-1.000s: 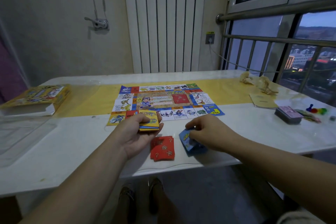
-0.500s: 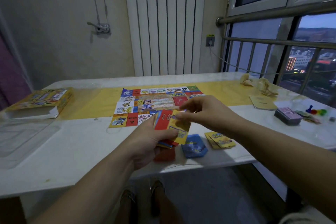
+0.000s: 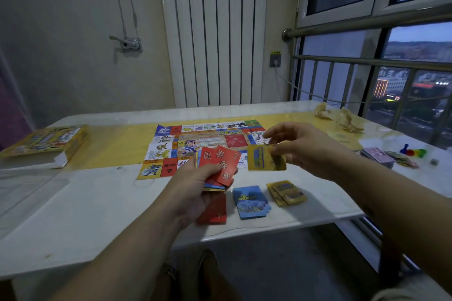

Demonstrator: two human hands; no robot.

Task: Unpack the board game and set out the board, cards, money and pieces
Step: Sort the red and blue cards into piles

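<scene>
Left hand (image 3: 195,186), centre frame, grips fanned stack of cards (image 3: 220,164), red ones on top. Right hand (image 3: 300,149), just right of it, pinches single yellow card (image 3: 265,160) in air above tabletop (image 3: 85,203). Below hands, near front edge, left to right: red pile (image 3: 215,210), blue pile (image 3: 250,201), yellow pile (image 3: 287,193). Game board (image 3: 168,146) flat behind hands. Game box (image 3: 46,140) at left edge. Purple-topped stack (image 3: 378,157) and coloured pawns (image 3: 413,151) at right edge.

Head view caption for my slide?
Left hand holds red cards, right hand pinches a yellow card; three card piles lie before the board.
</scene>
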